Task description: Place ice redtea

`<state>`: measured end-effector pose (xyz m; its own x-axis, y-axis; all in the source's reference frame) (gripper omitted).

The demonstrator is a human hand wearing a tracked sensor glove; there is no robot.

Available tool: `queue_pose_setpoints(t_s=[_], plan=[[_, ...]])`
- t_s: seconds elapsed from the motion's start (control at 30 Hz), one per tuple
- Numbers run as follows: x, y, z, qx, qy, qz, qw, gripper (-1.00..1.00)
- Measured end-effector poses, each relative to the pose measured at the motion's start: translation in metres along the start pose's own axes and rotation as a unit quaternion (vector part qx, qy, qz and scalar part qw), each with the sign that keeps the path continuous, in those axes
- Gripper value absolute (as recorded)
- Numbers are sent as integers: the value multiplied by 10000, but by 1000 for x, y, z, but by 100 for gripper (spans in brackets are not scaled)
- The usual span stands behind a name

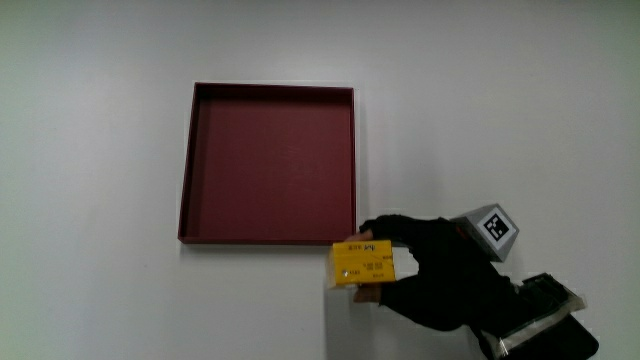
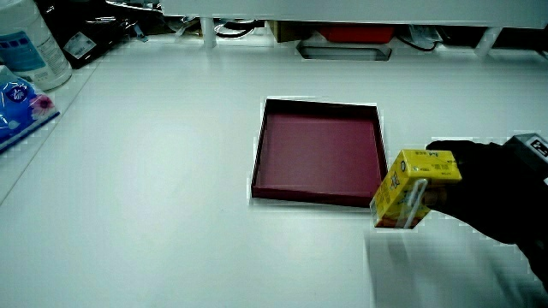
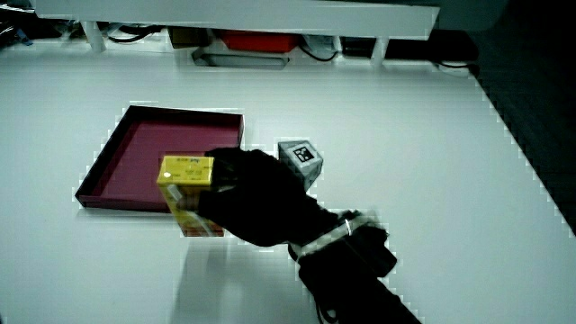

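A yellow ice red tea carton (image 1: pixel 362 264) is gripped in the gloved hand (image 1: pixel 425 272), with fingers wrapped over its two ends. It hangs just off the corner of the dark red tray (image 1: pixel 268 235) that lies nearest the person. In both side views the carton (image 2: pixel 413 188) (image 3: pixel 187 193) is upright and looks lifted a little off the table, beside the tray's near wall (image 2: pixel 312 198) (image 3: pixel 121 203). The tray holds nothing. The patterned cube (image 1: pixel 492 231) sits on the back of the hand (image 3: pixel 256 200).
A bottle (image 2: pixel 30 50) and a blue packet (image 2: pixel 17 96) stand at the table's edge in a side view. A low partition with cables and a red object (image 3: pixel 256 40) runs along the table's end.
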<state>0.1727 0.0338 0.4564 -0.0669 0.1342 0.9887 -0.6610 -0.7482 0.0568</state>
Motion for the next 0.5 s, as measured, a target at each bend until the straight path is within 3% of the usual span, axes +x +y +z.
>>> queue_pose_setpoints(t_s=[0.33, 0.4, 0.43, 0.5], plan=[[32, -20, -12, -129, 70, -452, 9989, 0], [37, -21, -13, -113, 93, -501, 9986, 0], [41, -22, -13, -124, 266, -494, 9983, 0], [43, -23, -12, -58, 223, -486, 9985, 0]])
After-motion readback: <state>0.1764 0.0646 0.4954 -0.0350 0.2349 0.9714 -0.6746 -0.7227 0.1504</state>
